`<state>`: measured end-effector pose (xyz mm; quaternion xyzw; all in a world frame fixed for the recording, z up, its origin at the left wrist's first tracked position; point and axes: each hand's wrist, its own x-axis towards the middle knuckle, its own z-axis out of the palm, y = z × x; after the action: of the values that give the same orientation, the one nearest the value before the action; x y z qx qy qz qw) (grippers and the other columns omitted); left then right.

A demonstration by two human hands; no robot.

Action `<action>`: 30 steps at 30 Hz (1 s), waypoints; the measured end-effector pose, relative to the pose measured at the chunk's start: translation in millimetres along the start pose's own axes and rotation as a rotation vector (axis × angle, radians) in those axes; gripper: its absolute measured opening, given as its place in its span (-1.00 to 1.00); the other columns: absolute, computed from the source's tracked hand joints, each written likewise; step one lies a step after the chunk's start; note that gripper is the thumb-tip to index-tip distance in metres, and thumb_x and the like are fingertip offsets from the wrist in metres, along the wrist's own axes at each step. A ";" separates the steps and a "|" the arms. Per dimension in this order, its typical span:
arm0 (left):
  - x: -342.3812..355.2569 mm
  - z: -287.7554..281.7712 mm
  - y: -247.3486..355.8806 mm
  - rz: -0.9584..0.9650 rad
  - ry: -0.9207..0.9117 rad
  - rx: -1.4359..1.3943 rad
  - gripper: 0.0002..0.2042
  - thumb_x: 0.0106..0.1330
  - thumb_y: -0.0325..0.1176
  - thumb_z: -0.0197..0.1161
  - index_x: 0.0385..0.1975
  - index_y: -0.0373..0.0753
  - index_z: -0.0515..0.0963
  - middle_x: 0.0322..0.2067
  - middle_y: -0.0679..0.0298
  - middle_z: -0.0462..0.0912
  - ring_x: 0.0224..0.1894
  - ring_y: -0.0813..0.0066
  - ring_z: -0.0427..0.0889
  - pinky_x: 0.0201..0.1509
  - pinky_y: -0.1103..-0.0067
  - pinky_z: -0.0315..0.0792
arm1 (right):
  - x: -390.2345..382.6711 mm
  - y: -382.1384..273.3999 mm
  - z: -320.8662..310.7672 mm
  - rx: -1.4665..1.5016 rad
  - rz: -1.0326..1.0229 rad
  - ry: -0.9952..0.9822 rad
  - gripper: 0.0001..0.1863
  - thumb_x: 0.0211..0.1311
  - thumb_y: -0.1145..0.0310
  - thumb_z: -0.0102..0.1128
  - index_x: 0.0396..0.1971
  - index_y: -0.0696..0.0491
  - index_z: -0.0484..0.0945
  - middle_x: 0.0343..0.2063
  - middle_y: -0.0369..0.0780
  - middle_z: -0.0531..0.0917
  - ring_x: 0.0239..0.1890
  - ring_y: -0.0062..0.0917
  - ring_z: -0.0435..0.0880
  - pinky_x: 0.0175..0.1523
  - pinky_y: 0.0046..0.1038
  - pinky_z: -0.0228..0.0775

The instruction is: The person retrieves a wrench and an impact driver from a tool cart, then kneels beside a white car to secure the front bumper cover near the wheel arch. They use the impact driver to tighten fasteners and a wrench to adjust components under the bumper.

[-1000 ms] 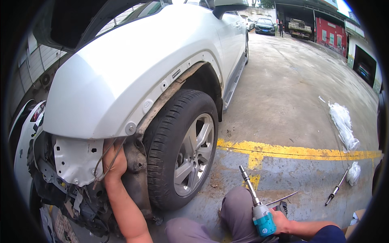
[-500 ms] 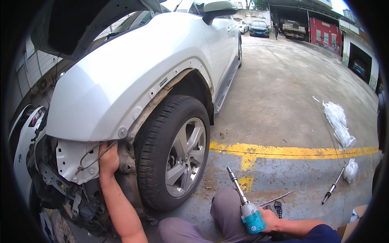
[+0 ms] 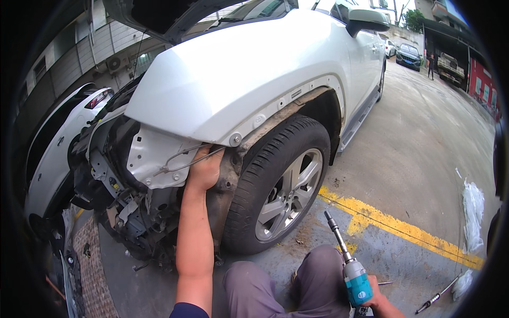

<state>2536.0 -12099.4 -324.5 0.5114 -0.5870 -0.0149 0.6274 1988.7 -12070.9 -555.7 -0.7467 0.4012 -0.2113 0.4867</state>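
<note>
My left hand (image 3: 204, 169) reaches up under the lower edge of a white car fender (image 3: 180, 90), beside a pale metal bracket (image 3: 148, 155) and a thin bent rod (image 3: 174, 165); its fingertips are hidden. The front tyre (image 3: 254, 201) and its alloy wheel stand just right of it. My right hand (image 3: 377, 294) grips a teal and silver power wrench (image 3: 356, 283) with a long socket extension (image 3: 339, 236) pointing upward near my knee (image 3: 321, 265).
The car's exposed front structure (image 3: 116, 201) is left, beside a detached white body panel (image 3: 55, 153). A metal shaft tool (image 3: 437, 294) and crumpled plastic (image 3: 472, 212) lie right, near yellow floor lines (image 3: 403, 230). A distant person (image 3: 431, 66) stands among parked cars.
My view has turned left, so the car appears further right and more of the front end shows. My left hand stays under the fender edge; my right still holds the power wrench.
</note>
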 end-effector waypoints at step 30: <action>-4.1 7.5 33.7 -0.251 -0.117 -0.350 -0.74 0.34 -0.47 0.19 -0.01 -0.37 0.53 -0.07 0.25 0.63 0.00 0.48 0.53 0.18 0.56 0.33 | 92.9 -219.1 -16.2 -0.696 -1.046 0.204 -0.61 -0.25 0.48 0.17 -0.25 0.07 0.57 -0.45 -0.15 0.55 -0.41 -0.15 0.56 -0.30 -0.24 0.41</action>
<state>2509.5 -12085.5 -306.8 0.4618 -0.5427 -0.2242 0.6648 2118.1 -12109.9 -359.2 -0.9345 0.0730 -0.3482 0.0074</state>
